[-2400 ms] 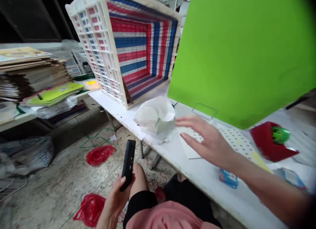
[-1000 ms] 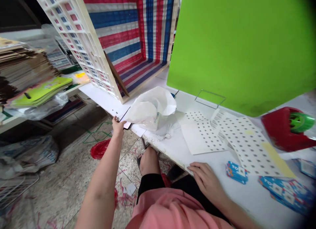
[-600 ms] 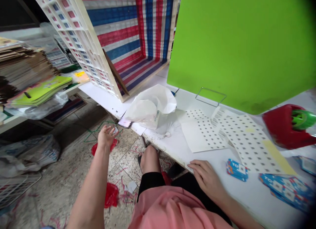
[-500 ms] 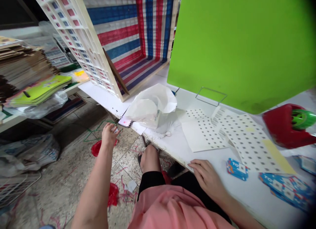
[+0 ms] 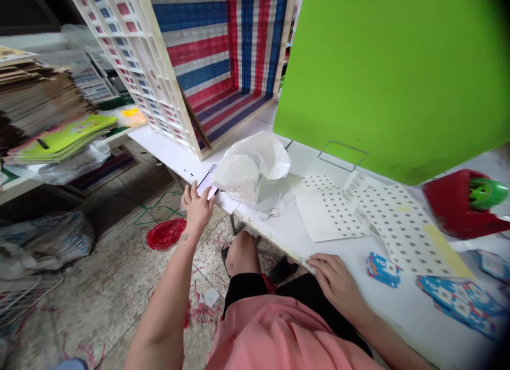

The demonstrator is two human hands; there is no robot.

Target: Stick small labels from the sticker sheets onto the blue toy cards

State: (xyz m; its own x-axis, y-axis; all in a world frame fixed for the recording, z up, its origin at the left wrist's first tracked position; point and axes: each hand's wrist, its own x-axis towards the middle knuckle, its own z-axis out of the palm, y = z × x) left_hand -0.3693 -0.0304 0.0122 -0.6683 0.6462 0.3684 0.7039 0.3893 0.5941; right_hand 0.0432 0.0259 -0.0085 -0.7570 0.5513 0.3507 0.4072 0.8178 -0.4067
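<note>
My left hand [image 5: 198, 208] is at the table's left edge with its fingers apart, at the near end of a phone [image 5: 207, 185]. The phone's screen is lit and blurred out in part; I cannot tell how firmly the fingertips touch it. Just right of the phone stands a crumpled white plastic bag [image 5: 239, 173]. My right hand [image 5: 337, 279] lies on the front edge of the white table [image 5: 287, 226], its fingers stretched out with nothing in them. Beyond it are a small stack of blue cards [image 5: 383, 270] and sticker sheets [image 5: 398, 221] with rows of dark squares.
A white crate [image 5: 167, 88] with a striped lining stands on its side at the back left. A large green board [image 5: 382, 77] rises behind the sheets. At right are a red container [image 5: 446, 205] holding a green tape roll and more blue cards [image 5: 458, 301].
My left hand has moved right and up from beside the table to the phone, its fingers now at the phone's near end. The right hand stays on the table edge.
</note>
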